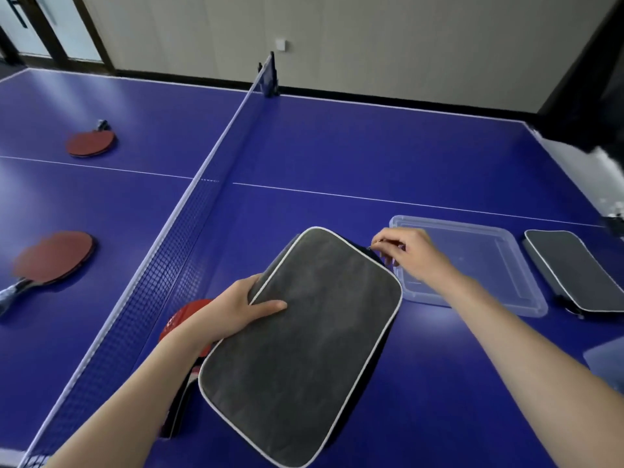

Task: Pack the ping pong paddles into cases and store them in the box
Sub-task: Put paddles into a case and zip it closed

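Observation:
A grey paddle case [304, 339] with white piping is tilted above the blue table, just right of the net. My left hand [239, 307] grips its left edge, thumb on top. My right hand [403, 249] pinches the zipper pull at the case's far corner. A red paddle [180, 320] lies partly hidden under my left hand and the case. Two more red paddles [55, 256] [90, 143] lie across the net on the left. A clear plastic box [499, 265] sits right of the case, with nothing visible inside it.
A second grey case [574, 270] lies flat to the right of the box. The net [162, 265] runs diagonally from near left to far centre. The table's right edge [553, 143] is close to a dark object. A pale item [607, 358] shows at far right.

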Motion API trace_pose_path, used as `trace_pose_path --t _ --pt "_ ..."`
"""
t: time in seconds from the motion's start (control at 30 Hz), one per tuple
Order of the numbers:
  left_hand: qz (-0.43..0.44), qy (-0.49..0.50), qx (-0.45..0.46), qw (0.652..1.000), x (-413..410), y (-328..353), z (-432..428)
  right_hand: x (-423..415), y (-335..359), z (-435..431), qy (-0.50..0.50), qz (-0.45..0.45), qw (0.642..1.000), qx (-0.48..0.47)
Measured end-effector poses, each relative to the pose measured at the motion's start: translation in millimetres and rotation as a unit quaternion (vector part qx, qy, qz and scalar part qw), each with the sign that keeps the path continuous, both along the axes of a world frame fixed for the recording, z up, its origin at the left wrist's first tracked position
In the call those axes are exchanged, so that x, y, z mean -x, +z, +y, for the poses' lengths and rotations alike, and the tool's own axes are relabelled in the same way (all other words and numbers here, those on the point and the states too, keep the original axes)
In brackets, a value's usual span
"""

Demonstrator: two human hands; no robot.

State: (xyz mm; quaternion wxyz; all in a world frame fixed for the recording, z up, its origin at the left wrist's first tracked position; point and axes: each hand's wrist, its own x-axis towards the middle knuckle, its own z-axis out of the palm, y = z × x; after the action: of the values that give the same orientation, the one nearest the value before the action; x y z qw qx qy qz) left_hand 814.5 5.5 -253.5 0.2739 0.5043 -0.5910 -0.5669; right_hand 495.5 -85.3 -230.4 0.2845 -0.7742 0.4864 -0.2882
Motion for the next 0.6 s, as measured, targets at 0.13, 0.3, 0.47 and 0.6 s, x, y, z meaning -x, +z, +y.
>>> trace_pose_path --t 0.13,0.3,0.47,0.6 --pt "-0.05 -0.086 0.015 0.995 8.1 7.5 -13.6 -5.3 9.5 -7.8 0.046 0.093 0.994 0.034" --pt "-0.143 -0.171 0.041 0.974 23.2 9.1 -29.9 -14.7 18.5 -7.6 0.101 0.21 0.967 0.102" --pt "-0.224 -0.224 0.053 0.947 34.9 7.4 -41.3 -17.2 14.6 -3.6 0.16 0.321 0.92 0.158" --pt "-0.216 -0.202 0.065 0.953 39.1 0.1 -43.4 -8.0 2.0 -5.0 0.105 0.267 0.953 0.1"
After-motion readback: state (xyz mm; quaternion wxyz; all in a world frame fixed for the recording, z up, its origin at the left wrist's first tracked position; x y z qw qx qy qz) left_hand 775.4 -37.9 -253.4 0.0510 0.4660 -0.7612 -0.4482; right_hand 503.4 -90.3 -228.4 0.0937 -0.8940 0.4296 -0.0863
